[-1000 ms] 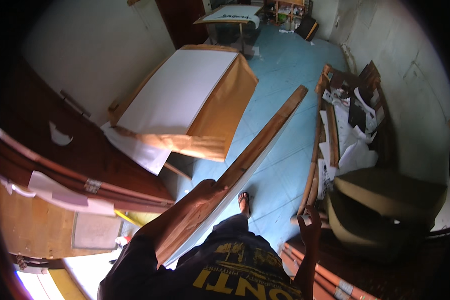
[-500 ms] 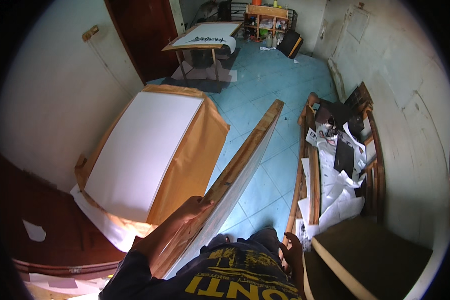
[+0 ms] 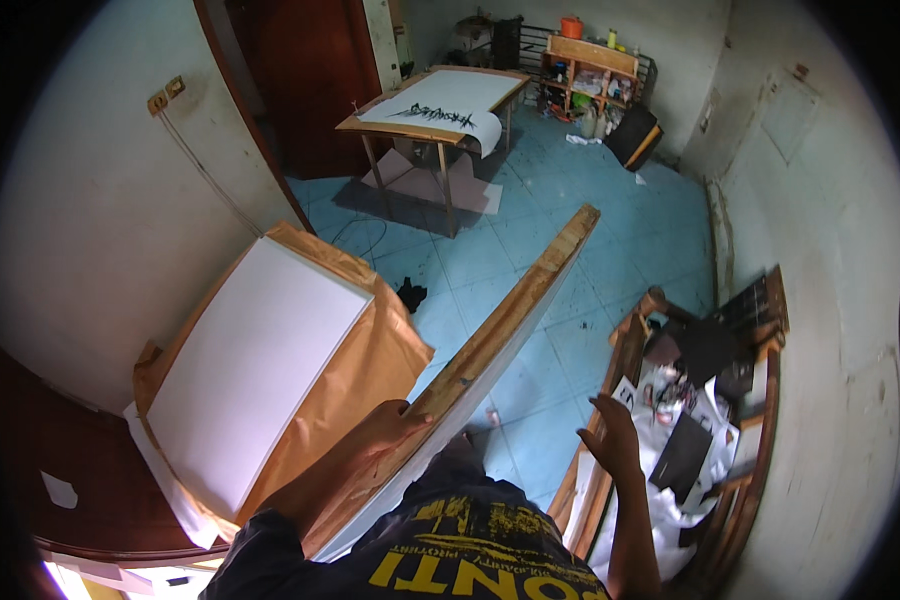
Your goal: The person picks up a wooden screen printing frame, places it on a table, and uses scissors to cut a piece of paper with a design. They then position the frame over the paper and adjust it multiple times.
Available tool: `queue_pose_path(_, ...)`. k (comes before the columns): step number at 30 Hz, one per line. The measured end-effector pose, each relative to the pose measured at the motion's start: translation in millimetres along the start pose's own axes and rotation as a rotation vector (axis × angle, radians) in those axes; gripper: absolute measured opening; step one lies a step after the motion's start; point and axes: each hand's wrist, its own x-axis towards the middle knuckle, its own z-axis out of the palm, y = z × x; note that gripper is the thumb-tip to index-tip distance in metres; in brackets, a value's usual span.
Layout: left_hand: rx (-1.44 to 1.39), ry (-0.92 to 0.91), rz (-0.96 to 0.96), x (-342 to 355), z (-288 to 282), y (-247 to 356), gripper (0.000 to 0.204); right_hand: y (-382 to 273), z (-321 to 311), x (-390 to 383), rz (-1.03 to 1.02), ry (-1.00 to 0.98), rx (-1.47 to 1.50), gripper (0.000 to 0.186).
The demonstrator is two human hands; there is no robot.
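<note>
My left hand (image 3: 395, 428) grips the edge of a large wooden frame (image 3: 470, 365), which I hold on edge at my left side. Its far end slants up and away over the floor. A pale, smooth face (image 3: 525, 325) shows along its right side. To the right, my right hand (image 3: 613, 437) is raised with nothing in it, its fingers apart, in front of the paper-strewn wooden bench. Left of the frame, a stack of white sheets (image 3: 260, 365) lies on brown wrapping paper (image 3: 370, 370).
Along the right wall runs a wooden bench (image 3: 618, 365) heaped with crumpled paper and dark pieces. A table (image 3: 355, 122) with a black-marked white sheet (image 3: 425, 95) stands farther off. Behind it is a shelf unit (image 3: 595, 55). Black cloth (image 3: 411, 294) lies on the blue tiles.
My right hand has risen from beside my body and reached forward. The view has shifted; the brown cushioned boards at lower right are out of sight. My left hand still holds the frame.
</note>
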Motion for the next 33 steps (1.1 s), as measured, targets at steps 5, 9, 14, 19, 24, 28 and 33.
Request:
queue_pose_path(5,-0.086,-0.013,0.003,119.1,-11.3,66.4,0.064,16.2,-10.2,219.2,-0.328,-0.112,-0.155,0.071)
queue_pose_path(9,-0.07,-0.028,0.036,208.1,-13.6,103.3,0.07,48.5,-17.2,326.0,-0.358,-0.199,-0.185,0.074)
queue_pose_path(14,-0.021,-0.038,-0.034,308.8,-30.3,200.1,0.06,130.0,-34.6,438.8,-0.324,-0.21,-0.221,0.08)
queue_pose_path(19,-0.005,-0.073,-0.133,405.2,-35.1,298.8,0.063,209.7,-45.4,556.0,-0.372,-0.209,-0.233,0.084)
queue_pose_path(24,0.12,0.0,-0.102,492.7,-31.7,376.3,0.07,227.7,-42.5,681.5,-0.649,-0.429,-0.264,0.08)
queue_pose_path(28,0.151,-0.014,-0.073,565.7,-42.9,429.9,0.07,277.3,-17.0,783.6,-0.864,-0.609,-0.349,0.058)
queue_pose_path(33,0.14,-0.157,-0.019,669.5,-82.9,467.6,0.065,317.9,1.9,906.3,-0.933,-0.775,-0.239,0.038)
